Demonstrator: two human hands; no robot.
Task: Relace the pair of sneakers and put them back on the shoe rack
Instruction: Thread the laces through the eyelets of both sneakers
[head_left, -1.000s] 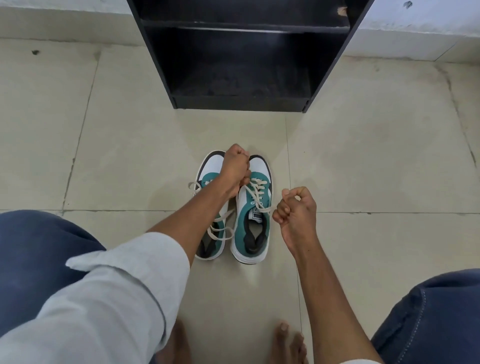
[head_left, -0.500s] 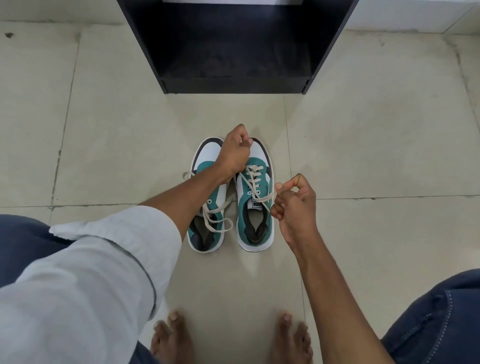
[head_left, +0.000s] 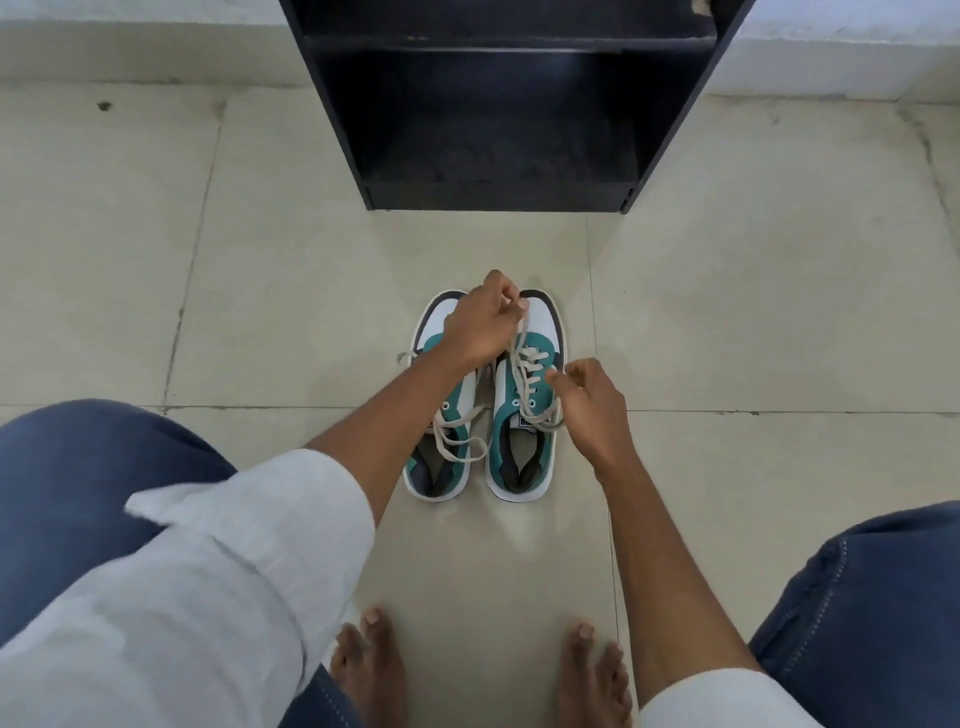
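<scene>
Two teal-and-white sneakers stand side by side on the floor, toes pointing at the rack. Over the toe of the right sneaker (head_left: 521, 452), my left hand (head_left: 480, 322) pinches one end of its cream lace (head_left: 522, 345) and holds it taut. My right hand (head_left: 584, 400) rests at that shoe's right side, fingers curled at the lace near the upper eyelets. The left sneaker (head_left: 434, 467) has loose lace loops lying across its opening; my left forearm covers its middle. The black shoe rack (head_left: 498, 197) stands just beyond the shoes, its bottom shelf bare.
Pale tiled floor (head_left: 260, 260) lies all around the shoes. My knees in blue jeans (head_left: 78, 467) sit at the lower left and right corners, and my bare feet (head_left: 363, 670) are close below the sneakers. A white wall base runs behind the rack.
My left hand has drawn the lace end forward past the toe. My right hand has moved in to the shoe's side and loosened its fist. The view has tilted up.
</scene>
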